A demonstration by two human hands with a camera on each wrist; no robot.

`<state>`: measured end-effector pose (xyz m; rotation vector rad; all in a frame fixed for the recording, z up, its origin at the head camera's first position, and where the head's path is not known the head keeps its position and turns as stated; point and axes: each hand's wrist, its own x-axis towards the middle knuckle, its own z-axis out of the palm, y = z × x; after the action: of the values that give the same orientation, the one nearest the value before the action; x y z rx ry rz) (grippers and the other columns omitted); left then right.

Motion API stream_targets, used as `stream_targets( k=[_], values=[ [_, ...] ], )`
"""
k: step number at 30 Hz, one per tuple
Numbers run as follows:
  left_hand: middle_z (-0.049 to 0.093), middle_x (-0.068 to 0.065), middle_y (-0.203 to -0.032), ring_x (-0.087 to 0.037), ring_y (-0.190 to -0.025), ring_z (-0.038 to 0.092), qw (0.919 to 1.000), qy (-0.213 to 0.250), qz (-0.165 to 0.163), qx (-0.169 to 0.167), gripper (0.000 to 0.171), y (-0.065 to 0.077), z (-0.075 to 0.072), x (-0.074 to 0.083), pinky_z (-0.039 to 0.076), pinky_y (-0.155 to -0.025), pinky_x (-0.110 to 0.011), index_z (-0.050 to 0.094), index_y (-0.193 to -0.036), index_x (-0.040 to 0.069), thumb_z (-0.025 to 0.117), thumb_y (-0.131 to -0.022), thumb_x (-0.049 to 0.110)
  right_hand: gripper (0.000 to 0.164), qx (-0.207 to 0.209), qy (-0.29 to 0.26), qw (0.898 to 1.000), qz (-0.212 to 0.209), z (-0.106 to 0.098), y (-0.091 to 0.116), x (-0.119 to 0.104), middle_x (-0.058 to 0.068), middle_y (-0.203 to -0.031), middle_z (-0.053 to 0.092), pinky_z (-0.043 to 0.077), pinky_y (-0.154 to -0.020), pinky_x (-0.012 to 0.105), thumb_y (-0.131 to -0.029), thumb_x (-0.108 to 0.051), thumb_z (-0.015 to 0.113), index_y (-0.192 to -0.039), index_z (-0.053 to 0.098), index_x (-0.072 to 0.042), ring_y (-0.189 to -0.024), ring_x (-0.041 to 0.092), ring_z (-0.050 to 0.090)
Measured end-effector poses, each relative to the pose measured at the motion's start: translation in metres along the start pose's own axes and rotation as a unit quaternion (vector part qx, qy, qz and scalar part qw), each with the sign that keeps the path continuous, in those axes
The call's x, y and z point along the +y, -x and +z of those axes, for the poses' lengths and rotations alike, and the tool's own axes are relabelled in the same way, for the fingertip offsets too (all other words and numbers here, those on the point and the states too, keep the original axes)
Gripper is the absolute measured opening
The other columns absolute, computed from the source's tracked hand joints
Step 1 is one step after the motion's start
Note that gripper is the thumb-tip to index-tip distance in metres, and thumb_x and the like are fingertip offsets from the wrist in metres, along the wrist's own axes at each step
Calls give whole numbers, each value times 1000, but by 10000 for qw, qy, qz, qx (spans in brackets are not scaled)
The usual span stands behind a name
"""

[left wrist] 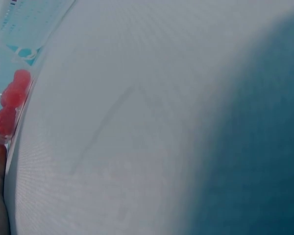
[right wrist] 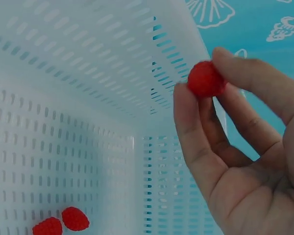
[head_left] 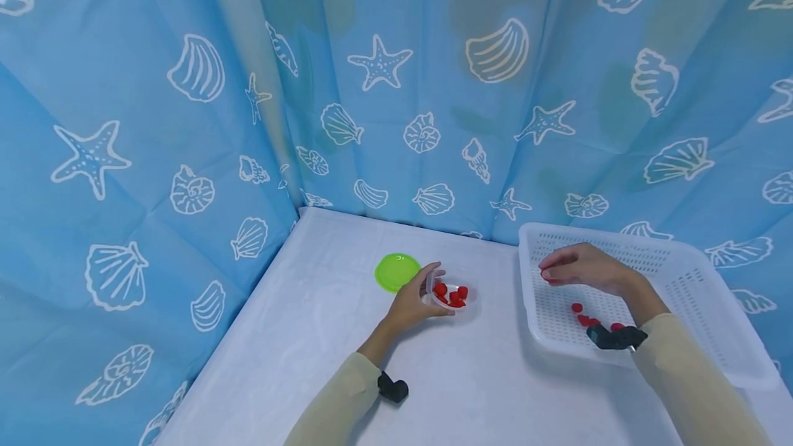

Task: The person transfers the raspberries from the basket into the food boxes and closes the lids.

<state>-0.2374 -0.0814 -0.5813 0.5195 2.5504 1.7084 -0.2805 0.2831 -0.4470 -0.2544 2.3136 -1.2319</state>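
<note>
Between thumb and fingertips my right hand (head_left: 585,268) pinches a red raspberry (right wrist: 206,79), held up over the left part of a white perforated basket (head_left: 535,322). More raspberries (right wrist: 75,219) lie on the basket floor below it. My left hand (head_left: 411,301) grips a small clear plastic cup (head_left: 472,301) from its left side, thumb and fingers spread around the wall. Several red raspberries (head_left: 455,298) are inside that cup. In the left wrist view only the fingers' edge and some of the cup's berries show, at the far left.
A bright green round lid (head_left: 397,272) lies on the white-covered table (head_left: 347,246), just behind my left hand. The basket takes up the table's right side. A blue curtain (head_left: 384,115) with shell and starfish prints hangs behind and along the left.
</note>
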Motion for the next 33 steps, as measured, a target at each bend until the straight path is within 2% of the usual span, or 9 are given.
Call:
stream_targets(
  k=[6,11,15,20,24,28,33],
  values=[
    [53,11,-140,-7,-129,47,10000,-13,-24,4,94,0,-1,1,43,-102,-28,36,-150,26,88,-71,32,54,-56,-374,9992,-109,-1,-1,2,13,-125,62,42,-100,55,-81,-28,79,-126,63,-2,-114,36,61],
    [52,13,-139,-8,-129,47,9999,-67,-91,45,94,0,-1,2,44,-101,-29,37,-150,27,88,-71,33,46,-259,-1031,9936,-384,-5,-1,-4,15,-123,64,44,-98,47,-88,-20,73,-126,61,2,-115,37,60],
    [52,14,-139,-8,-129,47,9999,-19,-131,25,94,0,0,2,43,-102,-29,37,-150,27,88,-71,33,45,-364,-1287,9898,-496,-5,-2,-11,16,-121,65,48,-95,42,-89,-16,72,-126,59,6,-109,29,65],
    [52,13,-139,-8,-129,47,9999,43,-129,1,94,0,1,0,43,-102,-29,36,-150,27,88,-71,32,49,-368,-1214,9906,-505,2,-5,-21,14,-121,65,51,-92,39,-88,-18,73,-128,58,7,-106,25,66],
    [52,12,-140,-7,-129,47,9999,69,-134,-6,95,0,0,0,43,-102,-28,36,-150,27,88,-72,33,43,-460,-1239,9896,-567,8,-11,-27,17,-123,64,52,-90,38,-90,-15,71,-126,60,5,-106,25,66],
    [53,9,-140,-7,-129,47,9999,94,-87,-12,95,0,0,-1,43,-102,-28,36,-150,26,88,-72,32,37,-566,-1248,9889,-581,14,-19,-33,21,-124,62,51,-92,42,-89,-15,72,-122,65,-1,-108,28,65],
    [53,10,-140,-8,-128,48,9999,73,-107,-10,94,-1,1,-1,44,-102,-30,36,-150,27,88,-71,33,40,-645,-1187,9886,-664,24,-27,-42,20,-124,61,48,-95,48,-87,-16,74,-123,64,-1,-113,35,61]
  ],
)
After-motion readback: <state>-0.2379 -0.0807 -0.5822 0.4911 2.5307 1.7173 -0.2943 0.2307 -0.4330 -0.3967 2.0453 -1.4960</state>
